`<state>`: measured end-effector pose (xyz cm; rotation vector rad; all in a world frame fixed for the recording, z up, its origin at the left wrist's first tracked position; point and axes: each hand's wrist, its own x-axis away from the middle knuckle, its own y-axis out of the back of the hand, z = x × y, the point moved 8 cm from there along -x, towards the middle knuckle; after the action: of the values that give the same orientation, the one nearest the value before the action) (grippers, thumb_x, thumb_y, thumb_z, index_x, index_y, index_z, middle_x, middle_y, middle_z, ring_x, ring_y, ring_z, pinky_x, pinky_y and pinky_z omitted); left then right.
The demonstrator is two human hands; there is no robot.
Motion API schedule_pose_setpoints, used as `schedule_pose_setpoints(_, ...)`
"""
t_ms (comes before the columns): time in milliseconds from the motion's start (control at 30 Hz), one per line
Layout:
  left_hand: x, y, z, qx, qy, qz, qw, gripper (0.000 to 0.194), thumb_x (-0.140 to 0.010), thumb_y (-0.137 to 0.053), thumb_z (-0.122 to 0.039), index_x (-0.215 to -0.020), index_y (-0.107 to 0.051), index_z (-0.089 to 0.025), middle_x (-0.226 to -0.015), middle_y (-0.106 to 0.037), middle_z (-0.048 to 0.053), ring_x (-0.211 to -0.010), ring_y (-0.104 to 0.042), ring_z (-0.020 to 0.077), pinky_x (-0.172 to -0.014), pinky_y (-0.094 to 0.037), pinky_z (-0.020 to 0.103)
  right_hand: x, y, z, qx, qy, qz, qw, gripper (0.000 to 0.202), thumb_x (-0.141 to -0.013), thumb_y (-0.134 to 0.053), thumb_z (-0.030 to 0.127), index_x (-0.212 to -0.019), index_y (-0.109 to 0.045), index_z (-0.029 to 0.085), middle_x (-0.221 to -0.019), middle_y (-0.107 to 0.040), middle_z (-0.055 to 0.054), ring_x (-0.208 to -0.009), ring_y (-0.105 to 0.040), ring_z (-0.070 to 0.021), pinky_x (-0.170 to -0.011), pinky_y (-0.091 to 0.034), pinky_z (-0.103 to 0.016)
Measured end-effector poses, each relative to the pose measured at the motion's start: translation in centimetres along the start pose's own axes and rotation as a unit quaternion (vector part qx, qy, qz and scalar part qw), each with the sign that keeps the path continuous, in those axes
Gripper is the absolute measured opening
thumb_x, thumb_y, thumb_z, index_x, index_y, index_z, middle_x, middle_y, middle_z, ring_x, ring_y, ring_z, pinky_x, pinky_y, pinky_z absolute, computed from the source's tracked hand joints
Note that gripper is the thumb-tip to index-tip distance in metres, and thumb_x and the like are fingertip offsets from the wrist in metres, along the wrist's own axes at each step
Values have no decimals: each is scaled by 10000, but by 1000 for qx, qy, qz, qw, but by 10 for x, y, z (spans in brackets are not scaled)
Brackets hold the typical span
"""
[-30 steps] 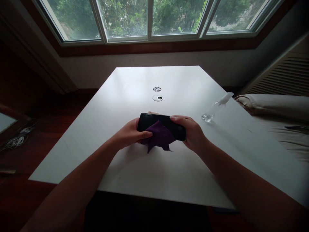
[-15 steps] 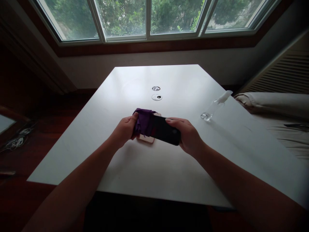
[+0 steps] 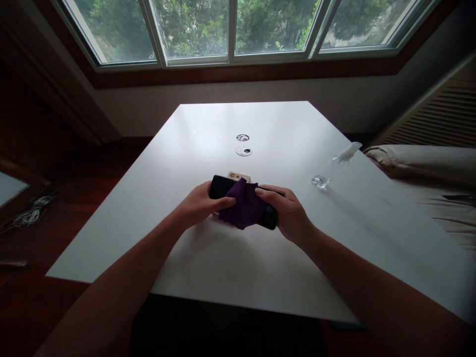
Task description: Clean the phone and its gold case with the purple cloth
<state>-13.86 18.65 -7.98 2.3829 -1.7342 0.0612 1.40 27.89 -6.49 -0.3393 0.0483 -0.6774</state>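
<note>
A black smartphone (image 3: pixel 267 218) is held level above the table, its dark screen facing up toward me. Draped over its middle is a crumpled purple cloth (image 3: pixel 243 206). My left hand (image 3: pixel 199 202) is closed round the phone's left end, its thumb pressing on the cloth. At the other end, my right hand (image 3: pixel 292 210) grips the phone, with the thumb on top by the cloth's edge. Behind and below them lies a pinkish-gold phone case (image 3: pixel 243 176) with camera cutouts, mostly hidden.
On the right of the white table (image 3: pixel 208 267) stands a clear spray bottle (image 3: pixel 332 166) with a white top. Two round cable-hole covers (image 3: pixel 243 151) sit past my hands. A beige cushioned seat (image 3: pixel 416 168) borders the table at right. Windows (image 3: pixel 197 29) line the far wall.
The purple cloth has moved right, from the phone's left end to its middle, uncovering the left end. My left thumb now lies flat over the cloth. My right hand keeps its grip.
</note>
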Motion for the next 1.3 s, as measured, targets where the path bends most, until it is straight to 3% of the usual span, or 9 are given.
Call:
schedule_pose_setpoints(200, -1, 12, 4, 84, 37, -67, 994, 510, -878, -620, -662, -757, -562, -169, -550, -562, 2, -445, -493, 104, -419, -320, 211, -3, 7, -5, -30, -45, -29, 998, 207, -792, -760, 372, -727, -711, 181, -622, -603, 2, -570, -554, -159, -503, -422, -259)
schedule_pose_setpoints(433, 6, -2, -1, 102, 44, 90, 990, 397, -865, -722, -528, -874, -616, -145, -628, -558, -11, -498, -464, 76, -468, -340, 199, -14, 23, -4, -72, -91, -40, 992, 131, -766, -733, 314, -734, -738, 187, -683, -686, -25, -596, -597, -179, -566, -495, -284)
schedule_pose_setpoints(567, 8, -6, -3, 68, 31, 113, 991, 422, -804, -808, -453, -1038, -650, -139, -795, -647, 31, -624, -577, 115, -536, -416, 213, -13, 16, 5, -33, -42, -6, 999, 155, -792, -716, 319, -716, -726, 184, -672, -651, -25, -620, -581, -182, -609, -494, -294)
schedule_pose_setpoints(733, 1, -7, 2, 56, 24, 60, 996, 547, -677, -911, -397, -1096, -669, -142, -1051, -714, 105, -884, -689, 228, -734, -548, 316, -4, 5, 9, 24, 3, 5, 1000, 214, -796, -744, 360, -669, -677, 200, -655, -580, 6, -612, -527, -159, -583, -433, -278)
schedule_pose_setpoints(833, 1, -6, 4, 55, 19, 18, 998, 494, -723, -872, -466, -1038, -645, -160, -871, -697, 49, -720, -663, 172, -617, -521, 269, -2, 4, 7, 28, 9, -10, 1000, 213, -796, -748, 379, -686, -687, 206, -666, -581, -2, -626, -527, -167, -593, -436, -284)
schedule_pose_setpoints(933, 3, -3, 2, 87, 17, 3, 996, 420, -834, -750, -552, -886, -569, -176, -591, -529, -46, -464, -486, 81, -438, -356, 190, -5, 9, 6, 2, 3, -25, 1000, 173, -796, -733, 354, -712, -716, 204, -679, -615, -12, -641, -557, -178, -601, -454, -286)
schedule_pose_setpoints(1033, 7, -4, -3, 106, 22, 52, 993, 397, -892, -694, -534, -832, -536, -174, -532, -468, -62, -415, -409, 56, -410, -313, 178, -10, 16, 4, -38, -23, -20, 999, 147, -784, -732, 320, -709, -726, 193, -685, -645, -12, -633, -573, -170, -608, -469, -281)
schedule_pose_setpoints(1167, 18, -13, -12, 111, 30, 183, 976, 338, -917, -685, -467, -1028, -597, -160, -737, -646, 30, -570, -610, 130, -519, -505, 246, -14, 28, 6, -53, -63, -15, 997, 162, -793, -736, 334, -727, -730, 186, -725, -685, -26, -672, -609, -182, -640, -486, -293)
schedule_pose_setpoints(1300, 18, -16, -15, 73, 4, 198, 978, 384, -904, -707, -443, -1132, -584, -160, -856, -695, 75, -641, -658, 160, -548, -532, 268, -14, 23, 18, -6, -30, 15, 999, 202, -800, -729, 338, -661, -690, 196, -646, -626, -10, -605, -559, -165, -572, -433, -291)
